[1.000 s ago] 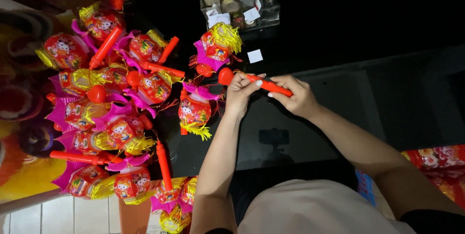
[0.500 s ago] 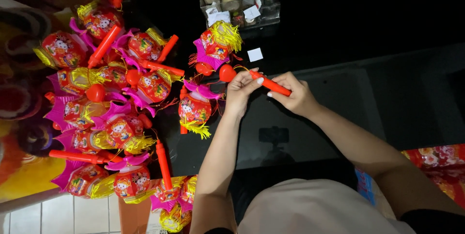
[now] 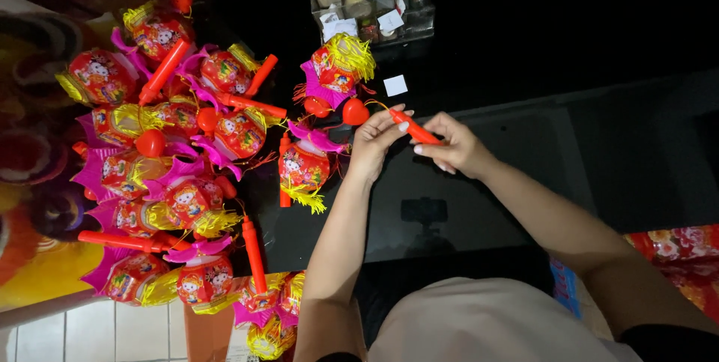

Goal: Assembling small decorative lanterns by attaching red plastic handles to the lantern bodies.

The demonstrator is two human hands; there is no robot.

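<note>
Both hands gripping: left hand (image 3: 372, 140) and right hand (image 3: 453, 145) pinching red stick (image 3: 414, 127); red bulb (image 3: 355, 112) dangling; finished lanterns (image 3: 180, 160) piling alongside, another lantern (image 3: 303, 167) lying nearby.

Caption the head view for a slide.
Both hands, left hand and right hand, hold a red stick beside toy lanterns.

Stick (image 3: 414, 129) middle hidden by right hand (image 3: 454, 145).
</note>
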